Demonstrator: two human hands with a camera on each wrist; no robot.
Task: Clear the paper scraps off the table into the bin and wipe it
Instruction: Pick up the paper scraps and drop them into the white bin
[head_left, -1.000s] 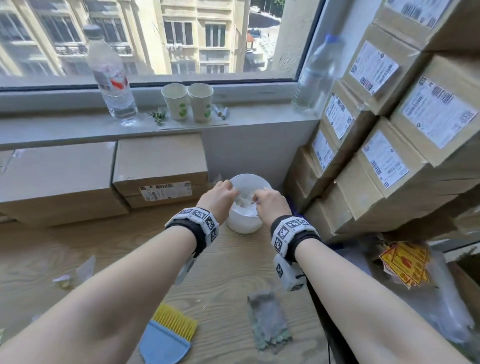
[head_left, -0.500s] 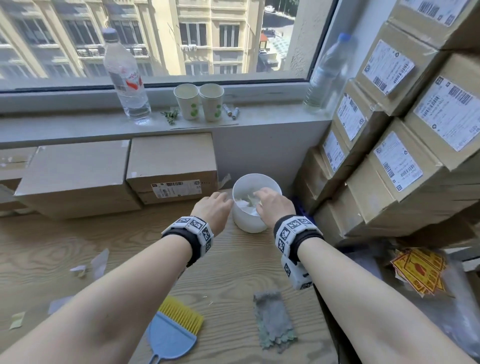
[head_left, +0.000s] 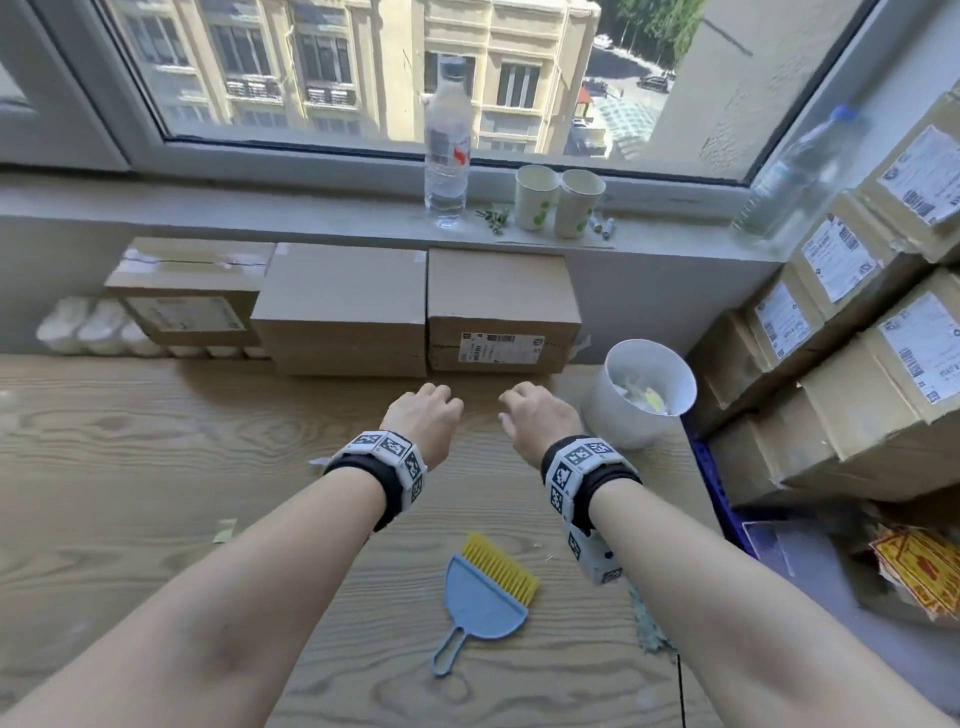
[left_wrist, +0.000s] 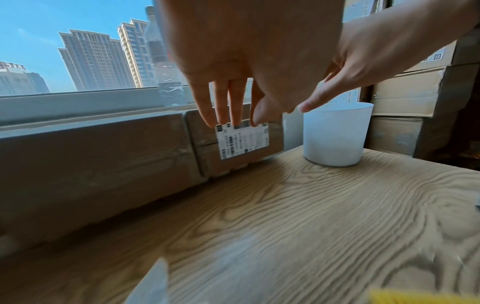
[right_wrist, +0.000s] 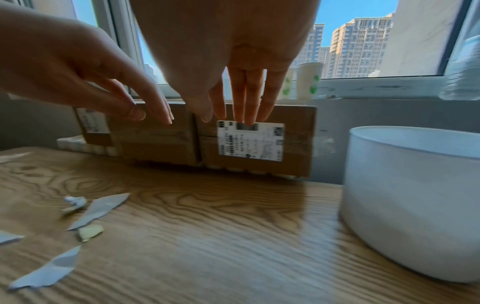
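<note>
The white bin (head_left: 610, 415) stands at the table's back right with paper scraps (head_left: 641, 397) inside it. My left hand (head_left: 431, 408) and right hand (head_left: 522, 415) hover side by side over the wooden table (head_left: 156, 441), left of the bin, and hold nothing. The left wrist view shows the left hand's fingers (left_wrist: 231, 107) straight and pointing down. The right hand's fingers (right_wrist: 245, 102) hang the same way in the right wrist view. Loose paper scraps (right_wrist: 98, 207) lie on the table to the left, one of them (head_left: 226, 530) beside my left forearm.
A blue dustpan with a yellow brush (head_left: 485, 597) lies between my forearms. A grey-green cloth (head_left: 649, 631) peeks out beside my right arm. Cardboard boxes (head_left: 498, 312) line the back under the windowsill, and more boxes (head_left: 857, 415) are stacked at the right.
Both hands have left the bin's mouth and moved left and back over the table, empty. The head view has swung left, so the bin now sits at the right.
</note>
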